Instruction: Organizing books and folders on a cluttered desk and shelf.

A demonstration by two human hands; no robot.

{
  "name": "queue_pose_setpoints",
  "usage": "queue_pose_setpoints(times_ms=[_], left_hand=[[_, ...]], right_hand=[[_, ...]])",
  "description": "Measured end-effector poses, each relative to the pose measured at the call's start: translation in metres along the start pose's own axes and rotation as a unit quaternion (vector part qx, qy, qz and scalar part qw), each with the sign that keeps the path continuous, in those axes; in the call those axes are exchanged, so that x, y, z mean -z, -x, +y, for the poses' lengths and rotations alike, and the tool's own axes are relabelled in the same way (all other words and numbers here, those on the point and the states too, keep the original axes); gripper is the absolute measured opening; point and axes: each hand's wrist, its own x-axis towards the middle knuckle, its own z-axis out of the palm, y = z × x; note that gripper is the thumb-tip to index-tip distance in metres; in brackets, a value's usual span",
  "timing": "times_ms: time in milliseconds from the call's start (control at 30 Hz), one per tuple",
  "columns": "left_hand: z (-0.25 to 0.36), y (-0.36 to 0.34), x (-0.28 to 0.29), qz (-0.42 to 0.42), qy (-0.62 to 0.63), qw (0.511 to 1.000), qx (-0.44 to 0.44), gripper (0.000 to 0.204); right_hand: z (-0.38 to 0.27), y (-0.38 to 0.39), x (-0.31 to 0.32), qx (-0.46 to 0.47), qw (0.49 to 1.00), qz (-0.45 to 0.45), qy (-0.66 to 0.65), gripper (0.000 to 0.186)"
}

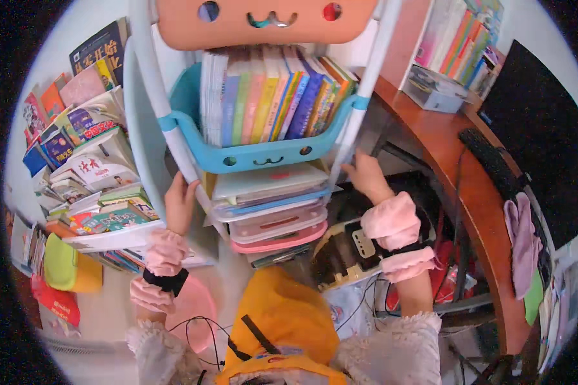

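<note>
A tiered storage rack with white posts stands in front of me. My left hand point(180, 204) grips its left post point(188, 168), low down, beside the bookcase. On the other side my right hand point(370, 178) is closed at the right post point(344, 151); part of its fingers is hidden behind the post. Between the posts hangs a turquoise basket point(263, 157) with a smiling face cut into it, holding a row of upright books point(266, 102). Above it is an orange basket point(263, 29). Under it are stacked folders point(270, 183) and clear boxes with a pink rim point(279, 237).
At left, a white bookcase point(141, 147) carries many books. A yellow bin point(74, 266) and a pink tub point(192, 308) are on the floor. The brown desk point(449, 173) at right holds a keyboard point(491, 160) and monitor point(546, 135). Loose cables point(202, 319) lie near me.
</note>
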Motion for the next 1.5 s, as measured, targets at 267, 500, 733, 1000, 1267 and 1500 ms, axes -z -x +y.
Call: queue_pose_setpoints(times_ms=[267,500,733,1000,1267,1500], left_hand=[[0.107,0.035,0.019,0.164,0.022,0.978,-0.125,0.053],[0.197,0.110,-0.053,-0.181,0.080,0.898,-0.393,0.069],[0.176,0.161,-0.085,-0.222,0.173,0.956,-0.084,0.063],[0.158,0.208,-0.035,-0.413,0.833,0.322,0.177,0.052],[0.133,0.141,0.003,-0.293,0.313,0.889,0.158,0.039],[0.052,0.169,0.001,-0.383,0.076,0.920,0.032,0.041]], right_hand=[[-0.085,0.114,0.046,0.014,0.947,-0.011,-0.320,0.056],[-0.142,0.178,0.025,-0.322,0.535,-0.134,-0.770,0.054],[-0.150,0.201,0.067,-0.065,0.811,0.172,-0.556,0.062],[-0.075,0.242,-0.005,0.234,0.972,0.019,-0.035,0.046],[-0.046,0.289,0.026,-0.068,0.998,0.006,-0.003,0.026],[-0.109,0.334,0.119,-0.024,0.965,0.225,0.132,0.040]])
